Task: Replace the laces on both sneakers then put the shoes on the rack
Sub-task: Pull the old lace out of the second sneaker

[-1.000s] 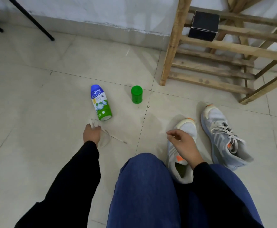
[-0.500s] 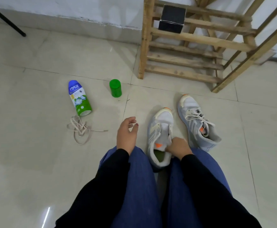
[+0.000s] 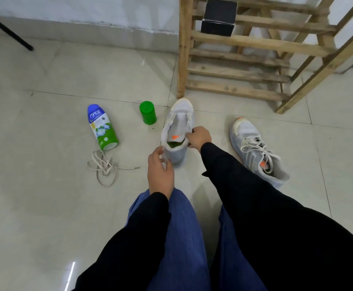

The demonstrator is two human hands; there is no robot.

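A grey sneaker without laces (image 3: 178, 127) is lifted off the floor at the centre, toe pointing away. My right hand (image 3: 198, 138) grips its collar on the right side. My left hand (image 3: 159, 171) is at the heel, fingers loosely spread and touching it. The second grey sneaker (image 3: 255, 150), still laced with a white lace, lies on the tiles to the right. A loose beige lace (image 3: 104, 166) lies in a heap on the floor to the left. The wooden rack (image 3: 255, 59) stands behind the shoes.
A blue and green bottle (image 3: 102, 127) lies on its side near the loose lace. A green cap (image 3: 147, 112) stands beside the lifted shoe. A black box (image 3: 218, 17) sits on the rack. A black stand leg (image 3: 7, 30) crosses the far left. My legs in blue trousers fill the foreground.
My left hand let go of the loose lace and came over to the shoe's heel. My right hand took the unlaced sneaker by its collar and raised it off the floor.
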